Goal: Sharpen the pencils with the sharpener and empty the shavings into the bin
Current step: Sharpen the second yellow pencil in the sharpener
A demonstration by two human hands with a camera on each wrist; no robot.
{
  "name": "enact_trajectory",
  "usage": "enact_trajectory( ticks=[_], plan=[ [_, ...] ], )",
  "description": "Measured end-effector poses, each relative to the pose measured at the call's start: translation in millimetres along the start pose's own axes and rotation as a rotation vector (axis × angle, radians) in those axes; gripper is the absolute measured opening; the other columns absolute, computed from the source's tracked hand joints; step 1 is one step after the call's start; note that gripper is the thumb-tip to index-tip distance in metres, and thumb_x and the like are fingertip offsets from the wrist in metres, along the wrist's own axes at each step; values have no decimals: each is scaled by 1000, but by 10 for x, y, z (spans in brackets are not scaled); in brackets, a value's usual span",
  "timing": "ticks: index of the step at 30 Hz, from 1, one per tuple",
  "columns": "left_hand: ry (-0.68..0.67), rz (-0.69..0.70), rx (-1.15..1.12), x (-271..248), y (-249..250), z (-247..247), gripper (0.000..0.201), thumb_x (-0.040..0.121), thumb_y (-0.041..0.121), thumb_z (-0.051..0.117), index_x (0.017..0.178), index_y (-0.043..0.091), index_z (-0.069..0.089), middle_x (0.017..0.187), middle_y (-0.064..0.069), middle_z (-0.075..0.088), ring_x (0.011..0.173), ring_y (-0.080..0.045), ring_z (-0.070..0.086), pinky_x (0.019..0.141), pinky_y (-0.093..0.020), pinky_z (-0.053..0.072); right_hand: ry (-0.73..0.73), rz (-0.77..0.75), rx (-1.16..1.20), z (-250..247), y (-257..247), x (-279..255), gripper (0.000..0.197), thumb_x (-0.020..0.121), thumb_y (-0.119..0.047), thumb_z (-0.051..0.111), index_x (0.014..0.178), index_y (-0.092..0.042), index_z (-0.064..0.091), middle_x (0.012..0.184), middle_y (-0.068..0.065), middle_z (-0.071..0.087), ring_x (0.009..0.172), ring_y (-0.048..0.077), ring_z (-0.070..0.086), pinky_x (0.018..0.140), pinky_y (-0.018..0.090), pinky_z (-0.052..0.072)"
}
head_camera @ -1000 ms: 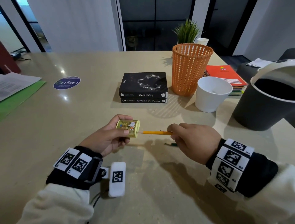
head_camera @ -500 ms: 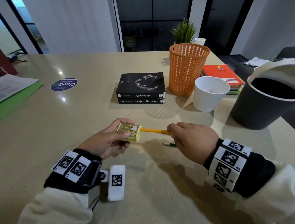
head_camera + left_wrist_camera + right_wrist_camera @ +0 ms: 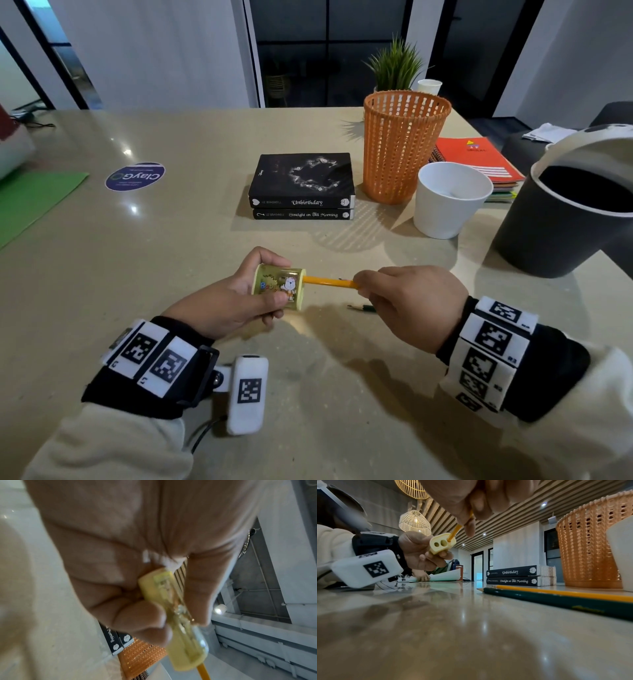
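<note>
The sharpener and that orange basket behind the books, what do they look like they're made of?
The sharpener looks like plastic: its yellow case is see-through and glossy, with a printed cartoon, and its end cap is opaque. The orange basket also looks like moulded plastic, matte, with even rows of small holes; woven fibre seems unlikely, though I can't rule it out.

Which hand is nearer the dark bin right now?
Right. The right hand grips the orange pencil on the dark bin's side; the left hand, holding the sharpener, is farther away.
</note>
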State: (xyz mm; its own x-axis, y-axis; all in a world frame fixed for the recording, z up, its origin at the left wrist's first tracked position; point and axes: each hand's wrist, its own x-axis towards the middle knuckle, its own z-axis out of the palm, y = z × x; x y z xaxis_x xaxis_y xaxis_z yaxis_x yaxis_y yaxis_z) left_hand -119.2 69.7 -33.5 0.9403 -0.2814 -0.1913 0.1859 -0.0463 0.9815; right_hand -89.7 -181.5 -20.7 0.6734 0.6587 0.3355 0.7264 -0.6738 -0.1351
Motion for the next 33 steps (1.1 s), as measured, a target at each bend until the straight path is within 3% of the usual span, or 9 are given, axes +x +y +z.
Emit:
enact_trajectory(
  ticks=[5, 8, 12, 16, 18, 23, 26, 28, 33],
  plan=[
    [-17, 36, 152, -78, 51, -33, 39, 71, 16, 64, 103, 28, 44, 82, 2, 59, 67, -6, 58, 62, -18, 49, -35, 13, 85, 67, 17, -10, 14, 82, -23, 51, 89, -25, 62, 60, -8, 65, 46, 22, 57, 42, 20, 33],
    [-12, 49, 165, -64, 47, -30, 40, 67, 22, 70, 98, 34, 48, 78, 8, 64, 67, -6, 58, 63, -20, 49, -55, 39, 79, 56, 3, -5, 18, 87, -30, 45, 97, -20, 58, 59, -7, 61, 47, 24, 55, 41, 22, 28],
    [1, 15, 182, -17, 29, -27, 41, 69, 20, 69, 102, 29, 47, 80, 3, 63, 66, -7, 59, 62, -23, 49, -49, 25, 86, 14, -10, -10, 15, 84, -26, 58, 89, -14, 51, 57, -14, 43, 44, 16, 39, 38, 22, 25],
    [-12, -7, 199, -15, 49, 3, 32, 82, 7, 64, 102, 21, 44, 78, -1, 61, 62, -7, 58, 58, -21, 49, 30, -14, 119, 2, 0, -12, 19, 84, -27, 46, 75, -13, 55, 55, -5, 55, 38, 20, 43, 34, 20, 25],
    [-5, -1, 233, -39, 64, 3, 35, 77, 15, 67, 102, 24, 44, 73, 3, 65, 62, -6, 59, 59, -22, 48, 37, -34, 128, 16, 0, -19, 27, 85, -30, 39, 74, -13, 57, 53, -5, 54, 38, 21, 44, 34, 22, 29],
    [-3, 19, 259, -98, 128, 29, 44, 68, 24, 72, 102, 24, 44, 73, 6, 66, 63, -4, 59, 60, -21, 49, 44, -30, 68, 43, -5, -32, 31, 85, -29, 37, 72, -16, 61, 47, -5, 54, 33, 21, 42, 39, 14, 15],
    [1, 23, 263, -113, 174, 28, 38, 76, 12, 70, 102, 21, 44, 78, 2, 62, 62, -4, 59, 59, -20, 50, 44, -33, 48, 70, -3, -29, 33, 87, -31, 34, 74, -16, 61, 46, -4, 54, 32, 22, 42, 36, 18, 21],
    [-4, 21, 281, -114, 206, 46, 34, 80, 3, 66, 101, 18, 43, 77, 0, 61, 60, -4, 59, 58, -19, 50, 30, -28, 59, 65, -9, -28, 31, 87, -32, 34, 77, -17, 58, 46, -5, 53, 32, 20, 41, 35, 16, 16],
    [-14, 9, 294, -98, 216, 78, 30, 84, 0, 59, 101, 17, 43, 75, -1, 60, 57, -4, 58, 57, -19, 49, 15, -41, 68, 27, -17, -24, 21, 77, -37, 57, 82, -19, 49, 54, -15, 41, 37, 8, 37, 34, 14, 20]
  ],
)
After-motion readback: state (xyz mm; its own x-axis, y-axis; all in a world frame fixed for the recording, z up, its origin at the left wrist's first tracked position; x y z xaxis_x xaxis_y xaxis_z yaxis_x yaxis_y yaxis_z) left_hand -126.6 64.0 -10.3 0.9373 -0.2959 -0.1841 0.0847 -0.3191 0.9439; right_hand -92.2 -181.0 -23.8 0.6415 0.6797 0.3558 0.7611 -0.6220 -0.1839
